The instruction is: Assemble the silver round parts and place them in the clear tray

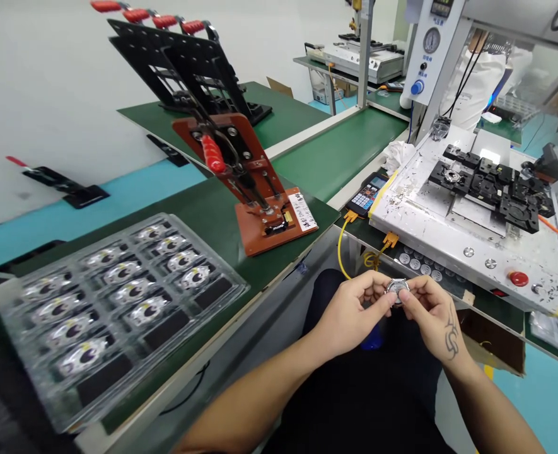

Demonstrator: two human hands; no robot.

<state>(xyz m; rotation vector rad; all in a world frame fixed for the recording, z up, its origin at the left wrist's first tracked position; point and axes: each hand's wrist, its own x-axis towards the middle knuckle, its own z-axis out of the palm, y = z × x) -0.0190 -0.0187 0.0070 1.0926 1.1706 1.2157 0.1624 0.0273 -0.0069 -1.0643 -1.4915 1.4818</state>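
Observation:
Above my lap, a small round silvery part like a watch case [396,288] is pinched between both hands. My left hand [354,309] grips its left side with thumb and fingers. From the right, my right hand [432,312] holds the other side, thumb pressed on its face. Finer detail of the part is too small to make out. Left of my hands, a clear plastic tray [132,372] carries several silvery parts in its pockets. A brown toggle-clamp fixture [250,183] with a red handle stands on the green table behind the tray.
To the right stands a white machine [415,214] with black fixture blocks [487,186] and a red button [518,278]. A handheld keypad device [367,194] with yellow cables lies beside it. Black clamp fixtures [179,69] stand on the far green table. Someone in white clothing [472,88] is behind the machine.

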